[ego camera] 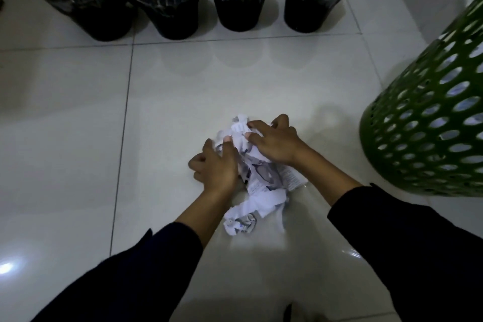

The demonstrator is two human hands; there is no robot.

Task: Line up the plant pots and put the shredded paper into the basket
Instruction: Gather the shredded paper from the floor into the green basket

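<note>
Down on the pale tiled floor (78, 117), closest to the viewer, two dark-sleeved arms reach forward over a small heap of shredded paper (257, 192). Loose white strips with grey print trail toward the viewer, lying flat on the tile and apart from the main clump.

Just beyond those strips, the left hand (215, 165) presses in from the left with fingers curled against the paper, and the right hand (274, 142) lies over the top from the right, fingers bent down into the crumpled mass. Both hands seem to be gathering and squeezing the heap between them.

Paper like this looks very light, soft and springy. It will probably compress easily but shed strips from the edges, so the best hold is likely a two-handed scoop from underneath at both sides, sweeping in the trailing pieces first.

Off to the right stands a green basket (428, 117) with oval holes, near the heap but not touching it. Pale shapes show through the holes; I cannot tell what they are.

Farthest away, four black plant pots (235, 10) stand in a row along a tile joint, the left two touching.
</note>
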